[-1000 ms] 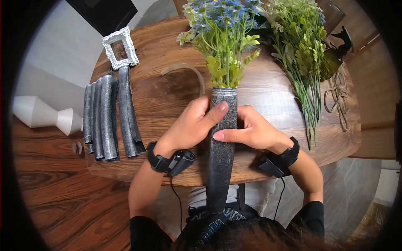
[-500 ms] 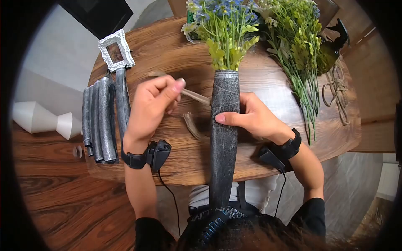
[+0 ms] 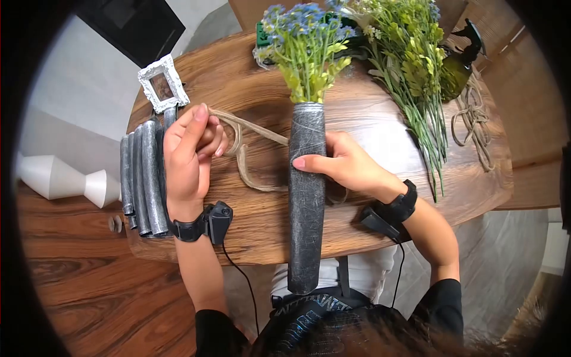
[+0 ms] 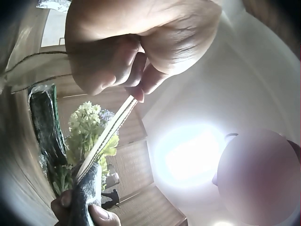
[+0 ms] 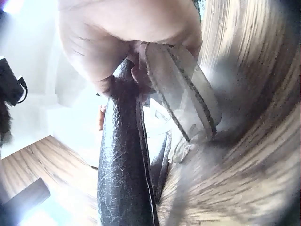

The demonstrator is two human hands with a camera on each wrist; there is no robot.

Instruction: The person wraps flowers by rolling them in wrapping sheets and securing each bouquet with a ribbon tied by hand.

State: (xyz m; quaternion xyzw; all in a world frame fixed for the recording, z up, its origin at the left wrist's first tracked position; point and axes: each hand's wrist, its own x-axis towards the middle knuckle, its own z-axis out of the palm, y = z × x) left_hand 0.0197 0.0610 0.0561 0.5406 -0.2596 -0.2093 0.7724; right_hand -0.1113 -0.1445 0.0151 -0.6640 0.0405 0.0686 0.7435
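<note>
A bunch of blue flowers with green leaves [image 3: 309, 56] stands out of the top of a dark grey wrapped sleeve [image 3: 307, 226]. My right hand [image 3: 351, 163] grips that sleeve near its middle, thumb across the front and fingers behind. To the left, my left hand [image 3: 190, 154] pinches a beige ribbon [image 3: 259, 128], which runs taut to the sleeve's left side. In the left wrist view the ribbon [image 4: 107, 134] stretches from the fingertips down to the sleeve. Ribbon loops [image 5: 188, 89] hang beside the right hand [image 5: 131, 33] in the right wrist view.
At the table's left lie several rolled grey sheets [image 3: 146, 178] and a white ornate frame [image 3: 162, 86]. Loose green stems with flowers [image 3: 419, 77], a green bottle [image 3: 455, 80] and coiled twine [image 3: 474, 128] are on the right. White sculptural shapes [image 3: 59, 178] stand beyond the left edge.
The left hand let go of the sleeve, took hold of the ribbon and drew it out leftward. The right hand kept its grip while the sleeve and flowers shifted slightly left.
</note>
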